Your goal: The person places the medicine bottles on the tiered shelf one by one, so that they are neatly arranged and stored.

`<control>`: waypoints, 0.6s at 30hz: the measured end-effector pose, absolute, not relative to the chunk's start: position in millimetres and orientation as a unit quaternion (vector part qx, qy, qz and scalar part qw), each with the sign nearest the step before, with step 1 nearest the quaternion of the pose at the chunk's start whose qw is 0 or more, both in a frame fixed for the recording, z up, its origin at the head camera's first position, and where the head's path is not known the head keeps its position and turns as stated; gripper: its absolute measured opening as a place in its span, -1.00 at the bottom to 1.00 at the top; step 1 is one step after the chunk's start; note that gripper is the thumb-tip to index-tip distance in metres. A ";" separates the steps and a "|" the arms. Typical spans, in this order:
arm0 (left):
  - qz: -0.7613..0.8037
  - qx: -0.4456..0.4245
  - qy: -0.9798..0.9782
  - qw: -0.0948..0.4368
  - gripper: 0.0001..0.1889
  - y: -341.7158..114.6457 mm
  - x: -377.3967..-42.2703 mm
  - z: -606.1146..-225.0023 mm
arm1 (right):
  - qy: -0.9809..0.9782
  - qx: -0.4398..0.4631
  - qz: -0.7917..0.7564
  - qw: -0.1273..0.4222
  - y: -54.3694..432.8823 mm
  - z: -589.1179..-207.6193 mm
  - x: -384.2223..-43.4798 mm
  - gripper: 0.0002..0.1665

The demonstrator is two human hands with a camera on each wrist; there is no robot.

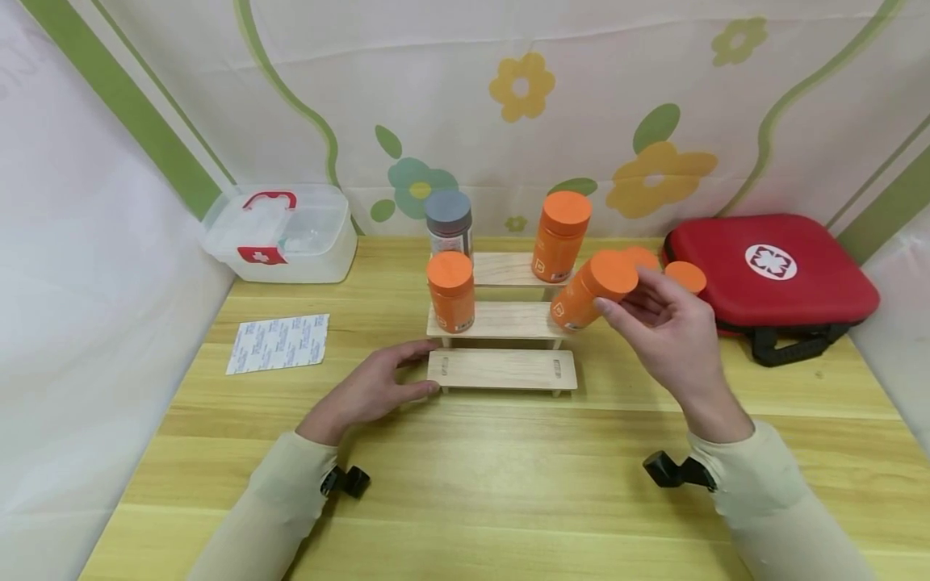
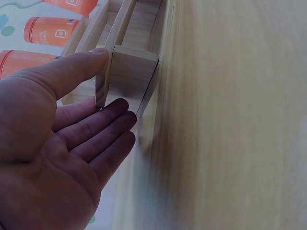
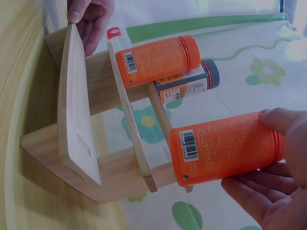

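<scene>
My right hand [image 1: 676, 343] grips an orange bottle [image 1: 581, 297] near its cap, with the thumb on one side and the fingers on the other. The bottle is tilted, its base close over the right end of the middle step of a three-step wooden rack [image 1: 501, 369]. In the right wrist view, a barcode shows near the base of that bottle [image 3: 216, 148]. My left hand [image 1: 378, 383] holds the left end of the lowest step between thumb and index finger; the other fingers [image 2: 103, 124] extend beside the rack's side panel. Another orange bottle [image 1: 453, 294] stands upright on the middle step's left end.
On the top step stand a grey-capped bottle [image 1: 448, 218] and an orange bottle [image 1: 561, 238]. Behind my right hand, orange caps [image 1: 685, 277] show beside a red first-aid case [image 1: 770, 274]. To the left are a clear box [image 1: 291, 242] and a white printed sheet [image 1: 278, 343].
</scene>
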State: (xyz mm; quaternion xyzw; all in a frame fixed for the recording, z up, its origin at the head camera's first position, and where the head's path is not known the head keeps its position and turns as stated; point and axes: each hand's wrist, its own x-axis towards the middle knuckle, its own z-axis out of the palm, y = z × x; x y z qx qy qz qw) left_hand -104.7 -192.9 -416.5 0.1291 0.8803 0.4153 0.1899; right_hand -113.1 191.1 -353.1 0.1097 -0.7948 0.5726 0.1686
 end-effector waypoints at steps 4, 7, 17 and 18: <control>0.416 0.130 0.880 0.189 -0.30 -192.9 -104.3 -416.3 | -0.791 0.116 0.578 0.160 185.7 -353.5 -115.5 -0.43; 0.415 0.131 0.881 0.188 -0.30 -192.9 -104.4 -416.4 | -0.793 0.116 0.577 0.154 183.0 -354.8 -117.4 -0.43; 0.416 0.132 0.880 0.188 -0.30 -193.1 -105.4 -417.9 | -0.812 0.117 0.552 0.149 175.9 -361.8 -124.1 -0.42; 0.416 0.132 0.880 0.188 -0.30 -193.1 -105.5 -417.8 | -0.814 0.118 0.548 0.151 174.8 -361.8 -124.2 -0.42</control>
